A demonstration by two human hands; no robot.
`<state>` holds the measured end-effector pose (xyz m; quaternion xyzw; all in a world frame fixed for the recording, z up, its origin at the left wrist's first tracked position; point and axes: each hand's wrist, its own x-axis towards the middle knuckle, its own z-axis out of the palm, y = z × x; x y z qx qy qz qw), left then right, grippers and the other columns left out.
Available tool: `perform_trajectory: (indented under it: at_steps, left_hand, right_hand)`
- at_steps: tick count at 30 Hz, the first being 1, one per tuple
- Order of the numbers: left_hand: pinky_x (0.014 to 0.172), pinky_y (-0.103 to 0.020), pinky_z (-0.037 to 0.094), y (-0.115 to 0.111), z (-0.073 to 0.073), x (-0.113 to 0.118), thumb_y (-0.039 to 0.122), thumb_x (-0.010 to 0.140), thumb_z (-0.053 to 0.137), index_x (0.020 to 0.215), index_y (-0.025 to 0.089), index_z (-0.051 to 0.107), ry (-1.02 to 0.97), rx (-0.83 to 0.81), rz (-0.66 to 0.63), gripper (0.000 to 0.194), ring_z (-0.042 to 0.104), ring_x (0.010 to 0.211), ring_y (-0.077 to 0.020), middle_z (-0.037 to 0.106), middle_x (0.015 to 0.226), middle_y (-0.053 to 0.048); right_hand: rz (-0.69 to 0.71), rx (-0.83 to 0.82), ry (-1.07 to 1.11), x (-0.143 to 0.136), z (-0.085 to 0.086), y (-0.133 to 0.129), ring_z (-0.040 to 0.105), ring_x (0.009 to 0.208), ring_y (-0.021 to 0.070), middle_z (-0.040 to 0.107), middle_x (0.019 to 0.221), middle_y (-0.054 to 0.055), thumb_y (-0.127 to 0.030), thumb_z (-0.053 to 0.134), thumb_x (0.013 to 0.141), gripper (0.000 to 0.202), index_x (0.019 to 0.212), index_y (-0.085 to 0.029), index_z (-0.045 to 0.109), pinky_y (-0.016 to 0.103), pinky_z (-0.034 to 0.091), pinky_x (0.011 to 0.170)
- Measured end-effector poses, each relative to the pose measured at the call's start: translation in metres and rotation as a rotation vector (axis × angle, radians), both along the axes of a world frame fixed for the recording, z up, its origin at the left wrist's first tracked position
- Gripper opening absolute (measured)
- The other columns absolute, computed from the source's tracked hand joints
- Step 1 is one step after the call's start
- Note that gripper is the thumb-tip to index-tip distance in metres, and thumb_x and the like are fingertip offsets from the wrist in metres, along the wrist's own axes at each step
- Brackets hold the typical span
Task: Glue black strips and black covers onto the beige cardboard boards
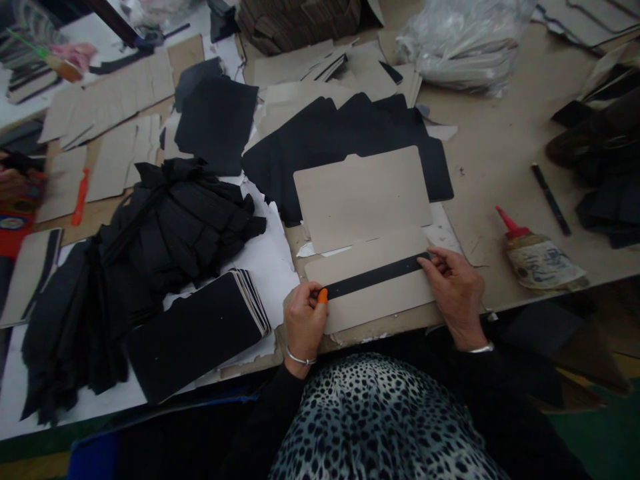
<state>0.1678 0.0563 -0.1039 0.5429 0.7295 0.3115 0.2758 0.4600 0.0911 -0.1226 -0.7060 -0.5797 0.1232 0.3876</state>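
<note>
A narrow black strip lies stretched across a beige panel at the table's front edge. My left hand, with an orange cover on the thumb, pinches the strip's left end. At its right end, my right hand grips the strip between thumb and fingers. Just behind, a second beige panel rests on several fanned black panels. Left of my left hand is a stack of folded black-covered panels, and beyond it a large bundle of black strips.
On the right lie a glue bottle with a red nozzle and a black pen. A plastic bag stands at the back. An orange tool lies far left, near another person's hand.
</note>
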Motion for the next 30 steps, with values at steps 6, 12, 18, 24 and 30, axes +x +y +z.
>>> perform_trajectory:
  at_steps: [6, 12, 18, 24, 30]
  left_hand:
    - [0.06, -0.03, 0.046, 0.0, -0.0009, -0.0004, 0.022, 0.085, 0.062, 0.091, 0.023, 0.066, 0.04, -0.001, -0.006, 0.007, 0.057, 0.053, -0.0136, 0.064, 0.071, 0.003]
    - [0.062, -0.03, 0.047, 0.002, -0.0009, -0.0013, 0.025, 0.085, 0.063, 0.091, 0.024, 0.066, 0.064, -0.012, -0.017, 0.007, 0.058, 0.054, -0.0153, 0.06, 0.064, 0.004]
    - [0.06, -0.03, 0.048, 0.0045, -0.006, -0.0053, 0.031, 0.084, 0.064, 0.092, 0.024, 0.067, 0.083, 0.005, -0.034, 0.011, 0.059, 0.055, -0.016, 0.061, 0.065, 0.004]
    - [0.059, -0.03, 0.048, 0.0055, -0.0053, -0.0063, 0.031, 0.084, 0.063, 0.092, 0.024, 0.066, 0.102, 0.031, -0.055, 0.011, 0.058, 0.056, -0.0171, 0.06, 0.066, 0.003]
    - [0.062, -0.031, 0.046, 0.0071, -0.0013, -0.0046, 0.028, 0.085, 0.062, 0.092, 0.025, 0.064, 0.14, 0.064, -0.085, 0.008, 0.055, 0.057, -0.016, 0.056, 0.069, 0.004]
  right_hand:
    - [0.007, -0.004, 0.021, 0.0001, 0.0006, -0.0011, 0.058, 0.067, 0.0164, 0.067, 0.083, 0.002, -0.038, 0.072, 0.091, 0.03, 0.113, -0.019, 0.073, 0.032, 0.049, 0.07]
    - [-0.003, 0.0, 0.013, -0.0004, -0.003, 0.0, 0.059, 0.069, 0.0174, 0.068, 0.084, 0.002, -0.04, 0.071, 0.092, 0.03, 0.114, -0.02, 0.072, 0.033, 0.05, 0.07]
    - [0.002, -0.005, 0.008, -0.0014, -0.003, 0.0038, 0.06, 0.07, 0.0183, 0.068, 0.084, 0.003, -0.04, 0.067, 0.094, 0.027, 0.112, -0.02, 0.071, 0.034, 0.051, 0.072]
    - [0.005, -0.03, 0.009, -0.0026, 0.0002, 0.0039, 0.06, 0.073, 0.0195, 0.068, 0.086, 0.004, -0.039, 0.065, 0.095, 0.025, 0.112, -0.021, 0.069, 0.035, 0.052, 0.074]
    - [0.025, -0.044, -0.01, -0.001, -0.001, 0.0039, 0.059, 0.073, 0.0197, 0.066, 0.086, 0.003, -0.038, 0.063, 0.096, 0.025, 0.114, -0.021, 0.068, 0.035, 0.051, 0.074]
